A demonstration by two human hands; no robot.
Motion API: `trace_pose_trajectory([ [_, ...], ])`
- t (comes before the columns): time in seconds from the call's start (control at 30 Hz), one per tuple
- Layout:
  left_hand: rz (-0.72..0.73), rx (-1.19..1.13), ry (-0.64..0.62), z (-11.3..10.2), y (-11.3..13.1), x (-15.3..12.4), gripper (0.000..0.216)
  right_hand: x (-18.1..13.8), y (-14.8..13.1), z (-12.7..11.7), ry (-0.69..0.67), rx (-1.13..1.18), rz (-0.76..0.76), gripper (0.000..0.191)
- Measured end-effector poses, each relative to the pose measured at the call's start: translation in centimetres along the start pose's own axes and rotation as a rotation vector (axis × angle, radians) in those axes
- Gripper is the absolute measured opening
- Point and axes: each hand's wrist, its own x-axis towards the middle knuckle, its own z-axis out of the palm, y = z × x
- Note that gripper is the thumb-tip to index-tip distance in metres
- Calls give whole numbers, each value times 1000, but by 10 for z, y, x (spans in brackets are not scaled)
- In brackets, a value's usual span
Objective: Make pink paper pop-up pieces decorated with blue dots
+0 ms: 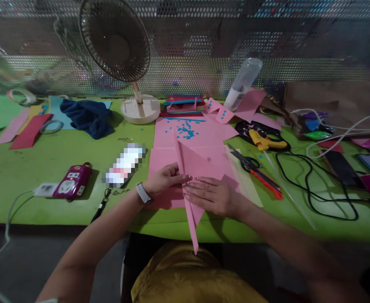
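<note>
In front of me lies a sheet of pink paper (200,158) with a long, narrow fold along its left edge; one folded end sticks out past the table edge toward me. My left hand (167,179), with a watch on the wrist, grips that fold between thumb and curled fingers. Flat on the paper just right of the fold rests my right hand (215,195), fingers stretched out and tips near my left thumb. More pink paper (159,158) lies underneath. Small blue paper bits (187,129) are scattered beyond the hands.
Right of the paper are scissors (249,163), a red-handled cutter (267,183), a yellow glue gun (267,141) and black cable (311,198). To the left lie a phone (125,164) and a purple power socket (73,181). A fan (141,110) and a plastic bottle (244,82) stand behind.
</note>
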Motion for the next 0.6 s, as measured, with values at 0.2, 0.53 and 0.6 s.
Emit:
trace_pose_trajectory([
  [0.2, 85, 93, -11, 1, -6, 1, 38, 1, -1, -1, 34, 9, 3, 26],
  [0.53, 44, 139, -172, 10, -10, -5, 27, 6, -8, 6, 210, 352, 620, 14],
  [0.6, 39, 138, -197, 15, -9, -7, 29, 8, -9, 7, 227, 382, 791, 15],
])
